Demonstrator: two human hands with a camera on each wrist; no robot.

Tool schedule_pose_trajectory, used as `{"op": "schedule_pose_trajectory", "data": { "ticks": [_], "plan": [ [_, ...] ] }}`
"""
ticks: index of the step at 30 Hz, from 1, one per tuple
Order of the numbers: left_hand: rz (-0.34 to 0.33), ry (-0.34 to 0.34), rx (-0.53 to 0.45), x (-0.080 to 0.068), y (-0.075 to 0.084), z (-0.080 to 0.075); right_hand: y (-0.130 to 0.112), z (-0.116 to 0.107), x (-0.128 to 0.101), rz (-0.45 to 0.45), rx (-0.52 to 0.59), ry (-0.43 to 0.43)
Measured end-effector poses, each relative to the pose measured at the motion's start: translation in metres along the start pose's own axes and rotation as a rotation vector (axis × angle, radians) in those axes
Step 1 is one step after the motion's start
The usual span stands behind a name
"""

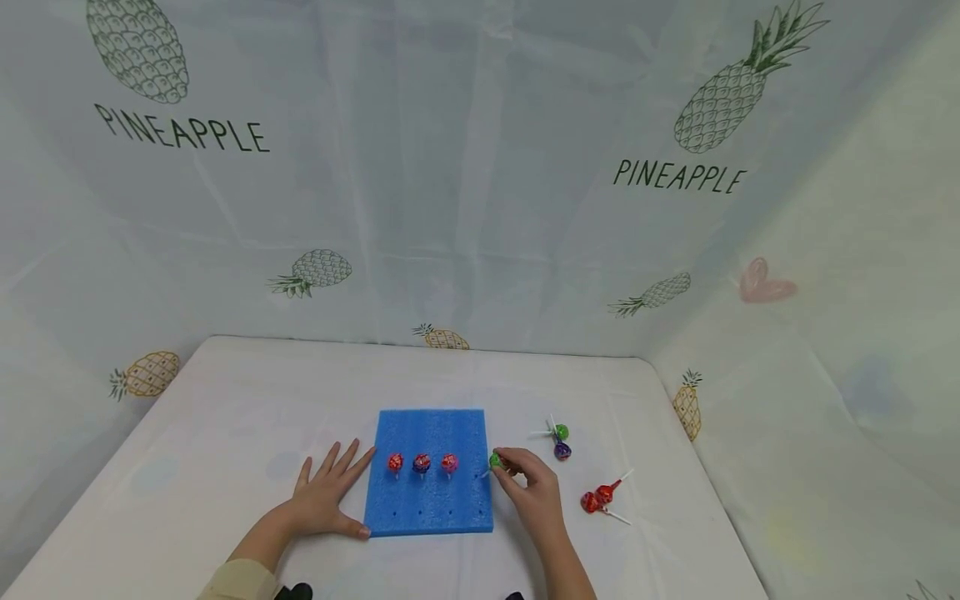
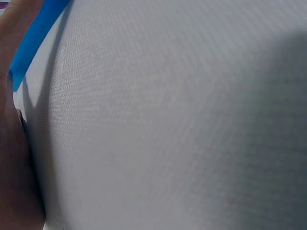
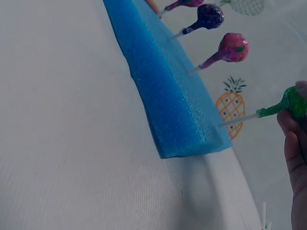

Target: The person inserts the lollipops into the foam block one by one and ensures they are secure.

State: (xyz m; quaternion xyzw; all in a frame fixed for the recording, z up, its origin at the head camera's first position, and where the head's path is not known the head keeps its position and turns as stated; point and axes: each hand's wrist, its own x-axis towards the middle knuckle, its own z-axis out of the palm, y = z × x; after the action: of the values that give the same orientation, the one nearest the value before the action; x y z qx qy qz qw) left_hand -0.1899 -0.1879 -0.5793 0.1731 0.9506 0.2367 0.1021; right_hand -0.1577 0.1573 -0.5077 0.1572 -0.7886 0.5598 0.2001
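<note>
Lollipops (image 1: 422, 462), three, already stand in the blue foam block (image 1: 430, 500); right hand (image 1: 534, 492) fingers pinch a green lollipop (image 1: 495, 460) at its right edge, four more lying beyond. Left hand (image 1: 326, 496) lies flat, fingers spread, against its left edge.

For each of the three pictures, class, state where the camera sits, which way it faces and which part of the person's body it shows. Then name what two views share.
Head: worn on the head, looking forward and down at the table; both forearms show, left hand flat beside the blue foam board, right hand pinching a green lollipop.
Left wrist: low over the cloth; a palm edge and a board corner show.
Right wrist: low along the board's edge; fingers show.
Shared: head and right wrist views both show the green lollipop and three standing lollipops.
</note>
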Motion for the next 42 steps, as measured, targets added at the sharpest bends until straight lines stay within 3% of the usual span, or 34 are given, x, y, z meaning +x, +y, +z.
{"op": "schedule_pose_trajectory", "data": {
  "ticks": [12,26,36,42],
  "plan": [
    [0.020,0.027,0.004,0.000,-0.002,0.003,-0.005,0.005,0.004,0.093,-0.023,-0.030],
    [0.008,0.008,-0.021,-0.002,0.004,-0.002,-0.006,0.011,0.008,0.031,-0.047,-0.071],
    [0.005,0.007,-0.027,-0.001,0.003,-0.001,-0.005,0.016,0.009,0.066,-0.040,-0.075],
    [0.011,0.006,-0.013,0.000,-0.001,0.001,-0.002,0.019,0.010,0.006,-0.054,-0.078]
  ]
}}
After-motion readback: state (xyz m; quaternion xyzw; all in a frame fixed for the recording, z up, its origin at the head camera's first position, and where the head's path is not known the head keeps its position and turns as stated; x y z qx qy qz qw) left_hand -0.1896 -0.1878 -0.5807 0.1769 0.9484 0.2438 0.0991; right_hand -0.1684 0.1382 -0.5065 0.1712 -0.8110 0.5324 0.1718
